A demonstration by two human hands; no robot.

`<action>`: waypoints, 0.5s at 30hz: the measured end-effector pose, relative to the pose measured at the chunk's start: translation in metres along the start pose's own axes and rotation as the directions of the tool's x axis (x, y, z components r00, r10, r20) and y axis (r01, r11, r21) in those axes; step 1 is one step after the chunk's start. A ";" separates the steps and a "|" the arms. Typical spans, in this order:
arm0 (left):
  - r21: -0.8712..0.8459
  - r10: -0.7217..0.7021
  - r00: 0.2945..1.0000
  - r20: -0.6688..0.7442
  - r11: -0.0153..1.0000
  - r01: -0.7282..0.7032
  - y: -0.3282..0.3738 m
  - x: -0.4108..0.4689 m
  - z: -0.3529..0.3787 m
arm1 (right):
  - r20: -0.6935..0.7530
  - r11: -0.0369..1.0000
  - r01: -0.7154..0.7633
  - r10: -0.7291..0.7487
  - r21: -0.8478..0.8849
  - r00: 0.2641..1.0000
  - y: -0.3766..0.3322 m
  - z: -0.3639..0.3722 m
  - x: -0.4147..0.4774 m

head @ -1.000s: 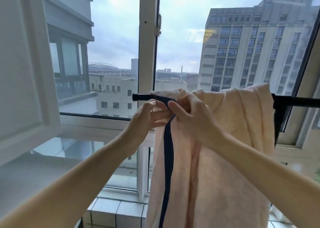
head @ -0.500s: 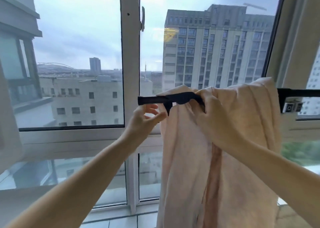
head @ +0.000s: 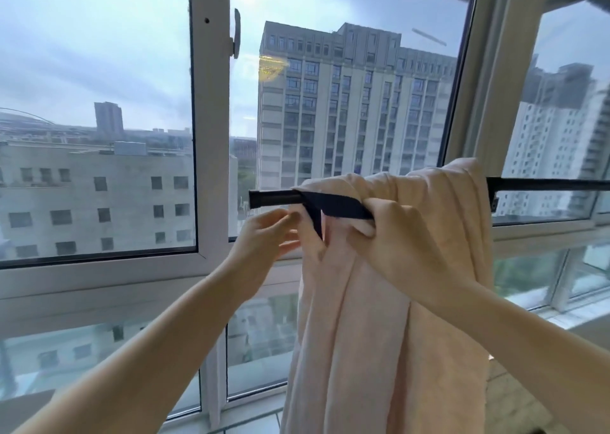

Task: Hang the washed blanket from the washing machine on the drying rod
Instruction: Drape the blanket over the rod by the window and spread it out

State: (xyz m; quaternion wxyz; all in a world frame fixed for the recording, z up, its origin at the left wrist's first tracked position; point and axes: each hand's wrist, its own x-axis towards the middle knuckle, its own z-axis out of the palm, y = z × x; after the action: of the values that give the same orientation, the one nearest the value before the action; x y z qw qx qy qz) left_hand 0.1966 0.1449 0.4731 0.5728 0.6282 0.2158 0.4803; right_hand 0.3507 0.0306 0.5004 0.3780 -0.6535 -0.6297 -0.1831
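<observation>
partly hidden rod point(head: 274, 198) under blanket point(head: 379, 301); right hand point(head: 396, 239) grips its dark trim point(head: 340, 206).

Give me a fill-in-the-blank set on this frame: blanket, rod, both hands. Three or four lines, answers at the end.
1. The pink blanket hangs over the black ____, in front of the window.
2. The right hand grips the blanket's dark ____ where it crosses the rod.
3. The left hand is open, just ____ the rod's free end.
4. The rod's bare free end sticks out on the ____ side of the blanket.

Answers: rod; trim; below; left
</observation>
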 end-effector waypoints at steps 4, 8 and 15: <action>-0.202 -0.107 0.985 -0.139 0.976 0.078 0.000 0.004 -0.009 | -0.033 0.999 -0.018 0.019 0.027 0.999 -0.001 -0.004 0.001; -0.128 -0.029 0.984 -0.174 0.992 0.007 0.001 0.006 -0.013 | -0.074 0.999 0.036 -0.035 0.008 0.997 -0.003 -0.003 -0.007; 0.518 0.382 0.917 0.111 0.766 -0.382 -0.019 -0.011 -0.027 | -0.060 0.939 0.126 -0.153 -0.319 0.986 -0.006 0.010 -0.032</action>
State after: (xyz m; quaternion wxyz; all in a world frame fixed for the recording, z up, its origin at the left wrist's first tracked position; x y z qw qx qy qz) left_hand 0.1742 0.1544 0.4485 0.2675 0.7917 0.2076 0.5085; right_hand 0.3377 0.0153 0.4724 0.2815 -0.6506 -0.6209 -0.3346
